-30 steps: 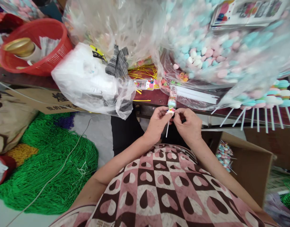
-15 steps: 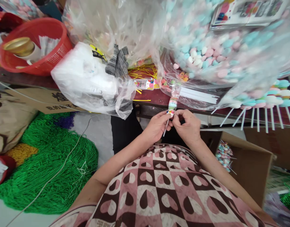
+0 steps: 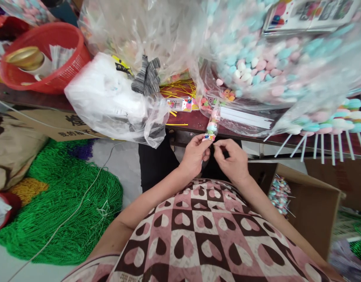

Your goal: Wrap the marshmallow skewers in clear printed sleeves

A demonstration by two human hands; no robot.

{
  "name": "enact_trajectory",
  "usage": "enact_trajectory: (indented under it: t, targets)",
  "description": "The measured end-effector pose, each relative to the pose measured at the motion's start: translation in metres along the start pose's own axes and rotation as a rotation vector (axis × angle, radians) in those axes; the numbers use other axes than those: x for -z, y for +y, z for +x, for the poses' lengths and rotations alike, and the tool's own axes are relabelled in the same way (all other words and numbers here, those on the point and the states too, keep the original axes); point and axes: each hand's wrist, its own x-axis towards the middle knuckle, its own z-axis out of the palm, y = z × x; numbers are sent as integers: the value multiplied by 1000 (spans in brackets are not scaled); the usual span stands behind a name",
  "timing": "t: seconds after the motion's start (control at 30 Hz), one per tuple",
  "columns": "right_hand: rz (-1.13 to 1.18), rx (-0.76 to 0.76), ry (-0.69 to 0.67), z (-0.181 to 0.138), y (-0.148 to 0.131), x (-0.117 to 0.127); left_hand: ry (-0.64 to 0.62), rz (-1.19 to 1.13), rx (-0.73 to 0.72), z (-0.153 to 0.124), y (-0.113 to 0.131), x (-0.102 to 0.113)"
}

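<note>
A marshmallow stick (image 3: 212,127) in a clear printed bag points away from me over the table's front edge. My left hand (image 3: 194,154) is closed around its lower end, where the bag is gathered; the stick's tail is mostly hidden by the fingers. Just to the right, my right hand (image 3: 233,157) has thumb and forefinger pinched together close to the bag's neck. Whatever those fingertips hold, if anything, is too small to make out. Beyond the hands lie a flat printed bag (image 3: 180,104) and yellow twist ties (image 3: 178,90).
Unbagged marshmallow sticks (image 3: 330,127) lie at the table's right edge, near a large bag of marshmallows (image 3: 256,70). White paper sticks (image 3: 246,117) lie in plastic. A red basket (image 3: 51,80) stands left. Below right, a cardboard box (image 3: 312,207) holds bagged sticks; green bead strings (image 3: 74,211) cover the floor left.
The bagged marshmallow stick has tilted and shifted slightly left with my left hand. My right hand has moved a little left and down, with its fingertips still pinched.
</note>
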Motion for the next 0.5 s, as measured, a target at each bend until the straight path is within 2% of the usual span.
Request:
enact_trajectory:
  t: [0.1, 0.23, 0.5]
  targets:
    - [12, -16, 68, 6, -2, 6, -47, 7, -12, -3, 2, 0]
    - [-23, 0, 40, 13, -3, 7, -111, -42, 3, -8, 4, -1]
    - [-49, -3, 60, 13, 2, 5, -101, 18, -5, -5, 0, 0]
